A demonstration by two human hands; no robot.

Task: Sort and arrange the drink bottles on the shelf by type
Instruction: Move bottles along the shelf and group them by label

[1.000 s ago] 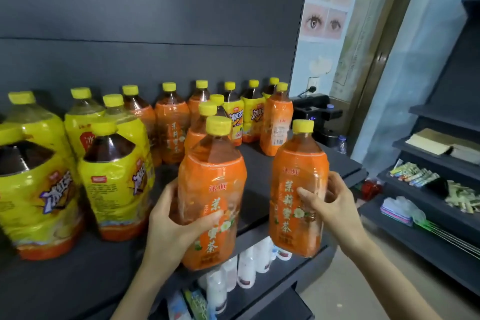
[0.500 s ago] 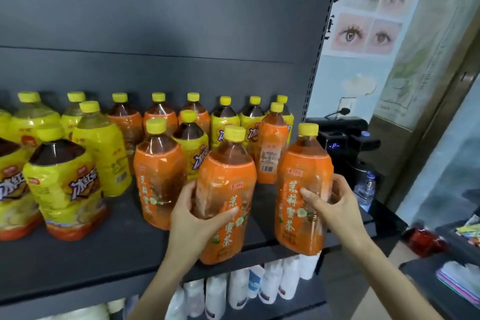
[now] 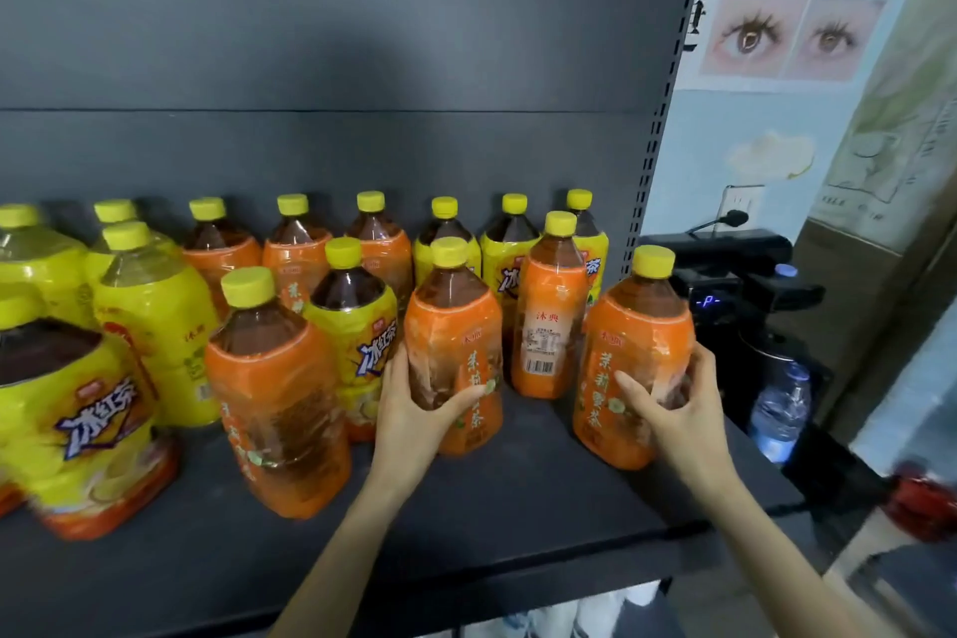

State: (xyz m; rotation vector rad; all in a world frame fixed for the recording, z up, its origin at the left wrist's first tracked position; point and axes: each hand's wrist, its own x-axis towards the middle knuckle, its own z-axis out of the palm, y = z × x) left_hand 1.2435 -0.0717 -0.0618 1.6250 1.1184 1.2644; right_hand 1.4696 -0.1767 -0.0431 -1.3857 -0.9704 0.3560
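Dark grey shop shelf (image 3: 466,534) with a matching back panel, an eye poster (image 3: 792,31) on the wall off to the side, and a mixed crowd of yellow-capped tea bottles standing on the board. The person has one in each hand. The left hand (image 3: 414,409) is curled round the lower belly of the middle orange bottle (image 3: 455,342), thumb across the front of the label, the other fingers gone round the back. The right hand (image 3: 673,409) does the mirror thing on the end orange bottle (image 3: 637,352), with its fingers (image 3: 699,368) hooked over the far side. Both bases look to be on the board or just off it, can't really tell. A yellow-label bottle (image 3: 357,326) sits right against the back of the left hand, and a barcode-side orange bottle (image 3: 549,326) stands behind the gap between the two thumbs. These look full, so probably hefty for one hand each. The glossy, crinkled shrink sleeve looks slick, and thin plastic like that likely gives a bit under a squeeze. A low, wrapped grip seems the right call, better than grabbing the neck or cap
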